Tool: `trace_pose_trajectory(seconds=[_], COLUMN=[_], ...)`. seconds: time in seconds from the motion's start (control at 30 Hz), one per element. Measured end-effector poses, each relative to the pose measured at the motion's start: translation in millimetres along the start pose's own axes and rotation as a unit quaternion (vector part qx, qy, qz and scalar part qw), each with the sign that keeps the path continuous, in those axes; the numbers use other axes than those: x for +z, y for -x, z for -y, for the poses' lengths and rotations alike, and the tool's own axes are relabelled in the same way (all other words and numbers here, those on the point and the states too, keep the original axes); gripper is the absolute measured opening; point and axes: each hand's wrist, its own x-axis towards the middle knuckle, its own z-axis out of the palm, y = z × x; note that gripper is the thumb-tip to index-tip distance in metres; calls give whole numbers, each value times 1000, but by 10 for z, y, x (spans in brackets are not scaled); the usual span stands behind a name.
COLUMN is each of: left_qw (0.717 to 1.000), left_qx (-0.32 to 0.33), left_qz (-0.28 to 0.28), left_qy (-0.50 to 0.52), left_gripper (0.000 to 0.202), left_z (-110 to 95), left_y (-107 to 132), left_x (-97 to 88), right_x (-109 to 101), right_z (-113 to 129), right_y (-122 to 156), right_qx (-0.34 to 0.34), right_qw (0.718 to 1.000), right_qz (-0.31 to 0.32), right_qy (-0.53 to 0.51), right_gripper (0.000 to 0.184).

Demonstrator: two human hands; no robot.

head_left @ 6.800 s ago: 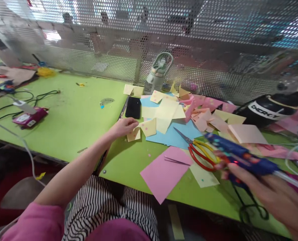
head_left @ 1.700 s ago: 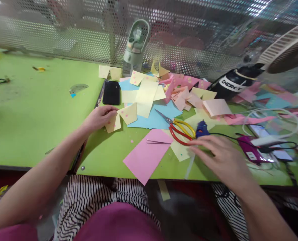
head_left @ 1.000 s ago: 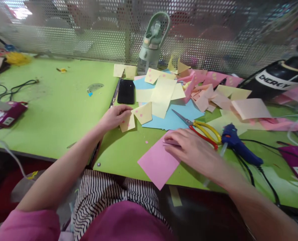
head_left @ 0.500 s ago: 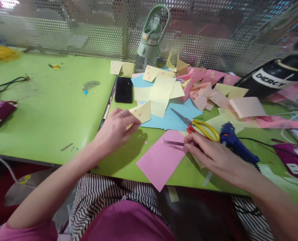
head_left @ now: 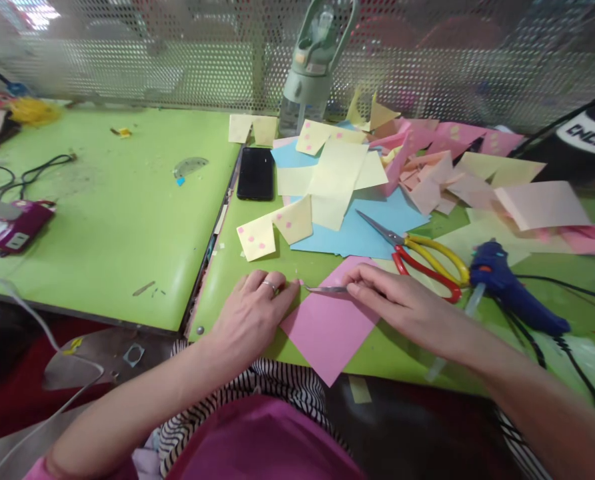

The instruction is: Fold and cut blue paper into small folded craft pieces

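Note:
My right hand (head_left: 402,303) pinches a pair of thin metal tweezers (head_left: 325,289), whose tips point left over a pink paper sheet (head_left: 327,333) at the table's near edge. My left hand (head_left: 255,313), with a ring on one finger, lies flat on the green table (head_left: 127,227), fingertips on the sheet's left corner just short of the tweezer tips. It holds nothing. A folded yellow piece with pink dots (head_left: 272,230) lies free just beyond the left hand.
Red-and-yellow scissors (head_left: 422,257) and a blue glue gun (head_left: 512,287) with its cord lie right of my hands. Beyond are a blue sheet (head_left: 357,230), scattered yellow and pink papers, a black phone (head_left: 255,173), a green bottle (head_left: 312,60) and a perforated metal screen.
My left hand let go of the yellow dotted piece and came down to the pink sheet's corner. My right hand took hold of the tweezers and slid them left towards the left hand.

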Motion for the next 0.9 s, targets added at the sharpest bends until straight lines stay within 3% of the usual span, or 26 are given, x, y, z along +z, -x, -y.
trace_pose_trajectory(seconds=[0.23, 0.43, 0.63, 0.9], left_qw=[999, 989, 994, 996], left_qx=[-6, 37, 48, 86], left_qz=[-15, -36, -16, 0], left_qy=[46, 136, 92, 26], left_gripper=[38, 36, 38, 38], left_z=[38, -68, -127, -119], left_y=[32, 283, 451, 446], left_x=[-3, -110, -14, -38], right_x=[-35, 71, 234, 197], right_z=[56, 86, 107, 156], right_y=[99, 347, 412, 432], right_qx=[45, 79, 112, 129], right_qw=[999, 993, 988, 985], right_qz=[7, 69, 63, 65], right_qy=[-19, -63, -91, -96], right_gripper=[35, 34, 38, 41])
